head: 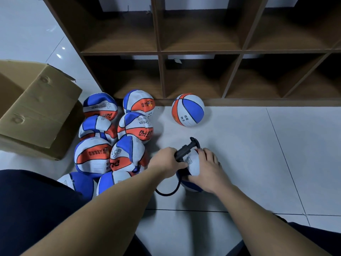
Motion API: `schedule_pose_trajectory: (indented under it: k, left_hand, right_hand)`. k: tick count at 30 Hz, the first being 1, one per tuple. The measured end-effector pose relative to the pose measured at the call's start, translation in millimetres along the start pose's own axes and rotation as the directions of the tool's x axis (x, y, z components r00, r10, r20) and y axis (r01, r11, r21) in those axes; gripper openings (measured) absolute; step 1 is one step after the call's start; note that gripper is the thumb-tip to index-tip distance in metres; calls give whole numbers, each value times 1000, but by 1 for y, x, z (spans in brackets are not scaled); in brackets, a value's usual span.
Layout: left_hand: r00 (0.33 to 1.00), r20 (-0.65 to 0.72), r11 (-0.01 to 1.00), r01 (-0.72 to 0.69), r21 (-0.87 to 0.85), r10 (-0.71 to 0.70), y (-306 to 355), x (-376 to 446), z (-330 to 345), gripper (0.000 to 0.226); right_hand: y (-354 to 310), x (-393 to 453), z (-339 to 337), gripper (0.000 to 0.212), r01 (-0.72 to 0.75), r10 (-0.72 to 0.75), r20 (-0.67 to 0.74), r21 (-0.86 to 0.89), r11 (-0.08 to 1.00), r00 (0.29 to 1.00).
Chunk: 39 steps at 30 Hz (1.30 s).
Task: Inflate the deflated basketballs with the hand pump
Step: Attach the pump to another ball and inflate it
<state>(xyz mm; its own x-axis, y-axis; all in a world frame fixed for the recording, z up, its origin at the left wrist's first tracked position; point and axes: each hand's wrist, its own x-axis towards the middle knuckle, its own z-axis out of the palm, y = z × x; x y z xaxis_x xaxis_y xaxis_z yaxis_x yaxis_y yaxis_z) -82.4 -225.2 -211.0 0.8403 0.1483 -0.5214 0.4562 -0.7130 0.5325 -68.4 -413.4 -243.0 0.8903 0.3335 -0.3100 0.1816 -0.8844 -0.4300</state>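
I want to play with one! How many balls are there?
10: eight floppy balls piled beside the cardboard box, one round ball by the shelf, one ball under the hands. More may be hidden.

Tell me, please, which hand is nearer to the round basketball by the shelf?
Right. The right hand lies on the ball being pumped, below the round basketball; the left hand grips the hand pump, farther left.

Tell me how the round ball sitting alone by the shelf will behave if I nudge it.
The round ball looks fully inflated and rests on smooth floor tile, so it would probably roll freely. The shelf base right behind it should stop it going that way. Unlike the dented balls piled nearby, it likely feels firm.
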Motion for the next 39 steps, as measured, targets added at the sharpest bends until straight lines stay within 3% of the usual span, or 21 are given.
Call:
schedule_pose_trajectory:
  k: [17,22,30,35,39]
  left_hand:
    - [995,-94,992,26,122,-15,3,-7,8,21]
    - [977,-212,987,50,153,-16,2,-15,-19,18]
    - [980,-130,978,-132,159,153,39,-30,-105,26]
    - [961,-184,954,-158,255,208,56,-44,-165,34]
    - [943,-263,966,-149,209,203,55,-35,-192,33]
  right_hand:
    - [0,1,7,122,24,-26,-16,-151,988,1000]
    - [11,0,-2,131,-14,14,42,-1,1000,999]
    - [26,8,-27,143,-15,-1,182,86,996,983]
    - [58,37,-59,134,-157,151,45,209,965,988]
    - [79,83,-95,137,-219,250,-122,219,951,961]
